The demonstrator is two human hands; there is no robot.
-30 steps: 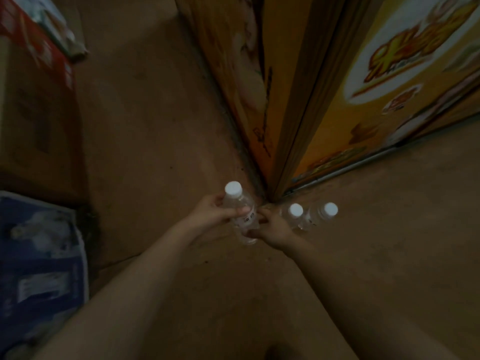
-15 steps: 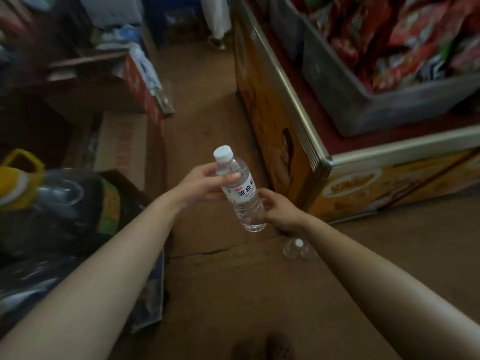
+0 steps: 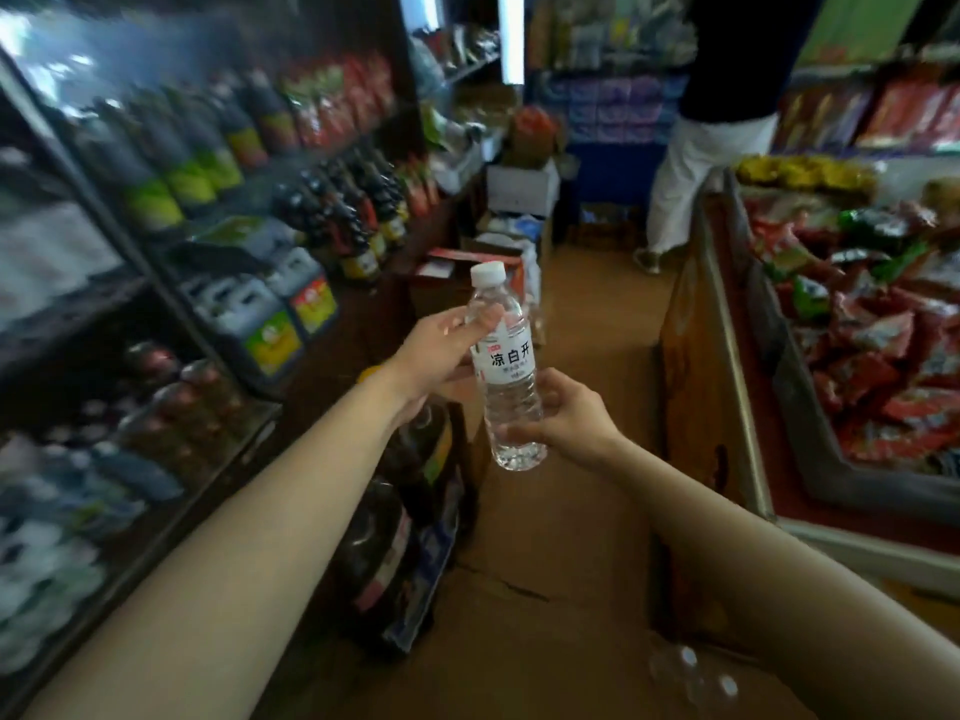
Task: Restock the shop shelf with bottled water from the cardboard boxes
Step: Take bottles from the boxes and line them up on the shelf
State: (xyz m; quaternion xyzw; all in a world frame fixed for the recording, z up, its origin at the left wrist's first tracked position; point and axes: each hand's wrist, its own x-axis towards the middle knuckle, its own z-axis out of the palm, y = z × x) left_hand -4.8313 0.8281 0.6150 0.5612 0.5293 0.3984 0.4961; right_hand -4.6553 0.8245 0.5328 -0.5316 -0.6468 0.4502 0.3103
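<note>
Shelves (image 3: 156,262) stocked with bottles run along the left. A bin of snack packets (image 3: 857,356) stands on the right. The aisle floor (image 3: 571,537) lies between them. Boxes (image 3: 522,187) sit at the far end. Two bottles (image 3: 696,667) lie on the near floor, right.

water bottle (image 3: 506,366) | white label | reads "凉白开" | other shelf labels unreadable
</note>
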